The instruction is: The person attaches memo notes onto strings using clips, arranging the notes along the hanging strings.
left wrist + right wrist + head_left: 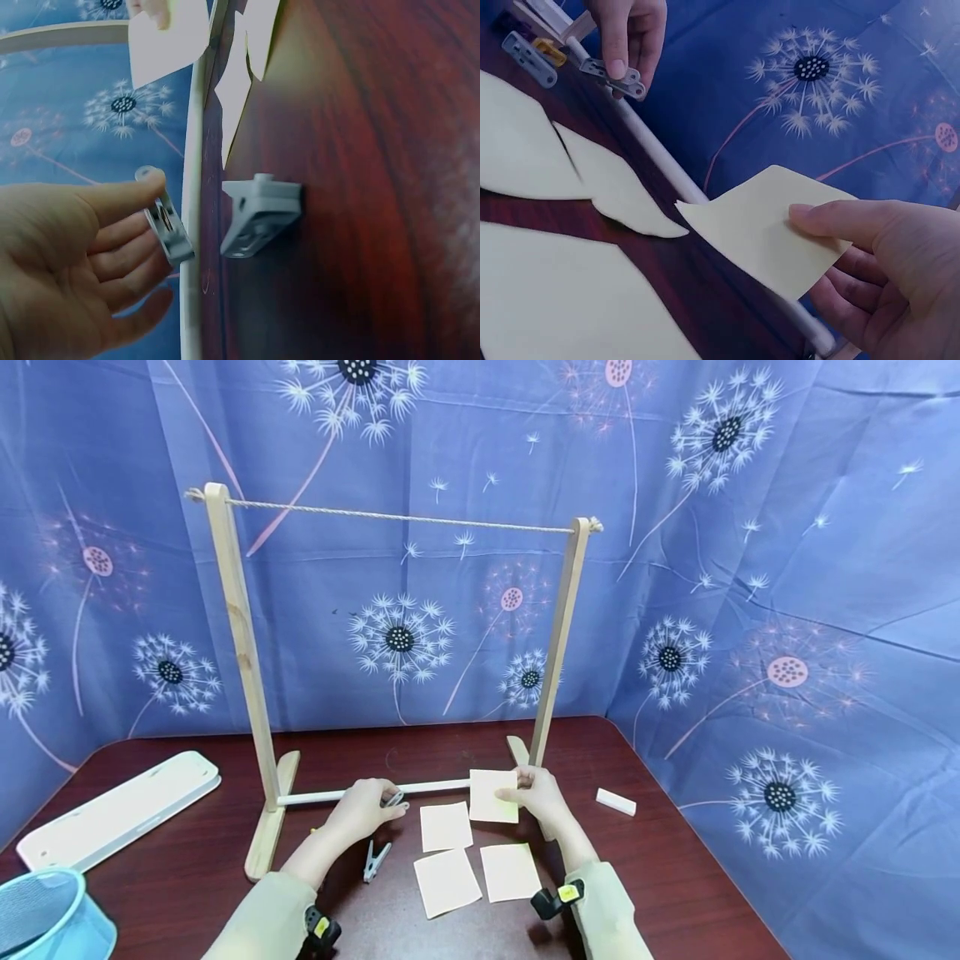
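Note:
Between the thumb and fingers of my left hand (360, 814) is a grey clothespin (169, 227), held just above the frame's low white bar in the head view. My right hand (543, 797) pinches a pale yellow sticky note (761, 229) by its edge, raised near the right post. Three more notes lie on the table: one upper note (446, 828), one lower left (447, 883) and one lower right (511, 872). A second grey clothespin (376, 862) lies below my left hand. Beside it in the right wrist view is a yellow clothespin (549, 52), mostly hidden in the head view.
A wooden frame (243, 643) stands on the dark red table (645, 877), with a rope (397, 516) strung across its top and a white bar (315, 797) low down. At left are a long white case (120, 810) and a blue mesh basket (82, 914). A small white block (616, 802) lies right.

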`<state>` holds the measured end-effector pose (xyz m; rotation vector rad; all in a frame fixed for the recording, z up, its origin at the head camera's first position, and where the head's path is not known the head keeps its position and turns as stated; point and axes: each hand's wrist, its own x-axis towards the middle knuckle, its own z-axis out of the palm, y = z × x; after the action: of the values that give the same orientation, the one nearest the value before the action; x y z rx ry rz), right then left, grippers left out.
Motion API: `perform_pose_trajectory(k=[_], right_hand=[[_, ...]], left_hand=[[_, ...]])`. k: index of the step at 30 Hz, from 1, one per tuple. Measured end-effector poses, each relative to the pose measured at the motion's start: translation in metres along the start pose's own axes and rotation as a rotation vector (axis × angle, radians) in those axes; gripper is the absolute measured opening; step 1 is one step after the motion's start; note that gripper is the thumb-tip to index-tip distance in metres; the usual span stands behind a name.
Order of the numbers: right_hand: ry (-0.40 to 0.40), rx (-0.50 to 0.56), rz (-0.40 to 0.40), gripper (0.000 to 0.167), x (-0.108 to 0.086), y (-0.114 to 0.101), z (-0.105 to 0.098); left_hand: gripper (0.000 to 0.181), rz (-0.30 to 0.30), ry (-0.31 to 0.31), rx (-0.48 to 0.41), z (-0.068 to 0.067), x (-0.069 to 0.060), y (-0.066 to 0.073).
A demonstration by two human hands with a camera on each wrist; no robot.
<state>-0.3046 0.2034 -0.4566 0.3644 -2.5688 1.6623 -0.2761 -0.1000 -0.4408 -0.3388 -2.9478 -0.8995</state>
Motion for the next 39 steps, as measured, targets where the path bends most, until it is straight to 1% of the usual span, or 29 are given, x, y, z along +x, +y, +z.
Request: perform_pose_trajectory(k=[2, 8, 11, 13, 16, 18, 20, 22, 25, 26, 28, 30, 32, 35, 39], right_hand=[[0.004, 0.001, 0.001, 0.031, 0.001, -0.002, -0.001], [0.023, -0.002, 0.006, 0.016, 0.002, -0.011, -0.004], [0.037, -0.006, 0.015, 0.018, 0.002, -0.017, -0.006], [0.052, -0.015, 0.025, 0.018, 0.003, -0.021, -0.007], [0.073, -0.020, 0.008, 0.018, 0.006, -0.028, -0.010], [0.093, -0.014, -0.011, 0.016, 0.009, -0.033, -0.012], [0.104, 0.002, -0.037, 0.016, 0.012, -0.040, -0.016], [0.117, 0.013, -0.058, 0.023, 0.016, -0.047, -0.020], [0.131, 0.017, -0.082, 0.029, 0.021, -0.061, -0.027], [0.138, 0.019, -0.087, 0.029, 0.022, -0.067, -0.029], [0.149, 0.026, -0.094, 0.021, 0.025, -0.077, -0.033], [0.159, 0.026, -0.102, 0.020, 0.028, -0.087, -0.037], [0.171, 0.028, -0.112, 0.020, 0.031, -0.097, -0.040], [0.196, 0.007, -0.143, 0.023, 0.036, -0.110, -0.044], [0.230, 0.008, -0.187, 0.025, 0.044, -0.130, -0.051]], left_hand=[[0.032, 0.012, -0.018, -0.042, 0.000, 0.003, 0.003], [0.032, 0.032, -0.058, -0.084, -0.001, 0.011, 0.016], [0.033, 0.087, -0.070, -0.105, -0.005, 0.017, 0.022], [0.034, 0.139, -0.095, -0.136, -0.010, 0.022, 0.024], [0.034, 0.219, -0.139, -0.183, -0.019, 0.031, 0.027], [0.034, 0.251, -0.160, -0.213, -0.026, 0.037, 0.030], [0.032, 0.266, -0.166, -0.231, -0.033, 0.043, 0.036], [0.029, 0.276, -0.171, -0.242, -0.041, 0.048, 0.043], [0.027, 0.289, -0.178, -0.263, -0.053, 0.056, 0.058], [0.027, 0.298, -0.181, -0.268, -0.057, 0.059, 0.063], [0.030, 0.308, -0.184, -0.277, -0.066, 0.064, 0.074], [0.033, 0.313, -0.181, -0.286, -0.075, 0.069, 0.085], [0.036, 0.329, -0.167, -0.287, -0.083, 0.073, 0.095], [0.038, 0.371, -0.134, -0.287, -0.097, 0.077, 0.110], [0.037, 0.431, -0.083, -0.338, -0.115, 0.079, 0.128]])
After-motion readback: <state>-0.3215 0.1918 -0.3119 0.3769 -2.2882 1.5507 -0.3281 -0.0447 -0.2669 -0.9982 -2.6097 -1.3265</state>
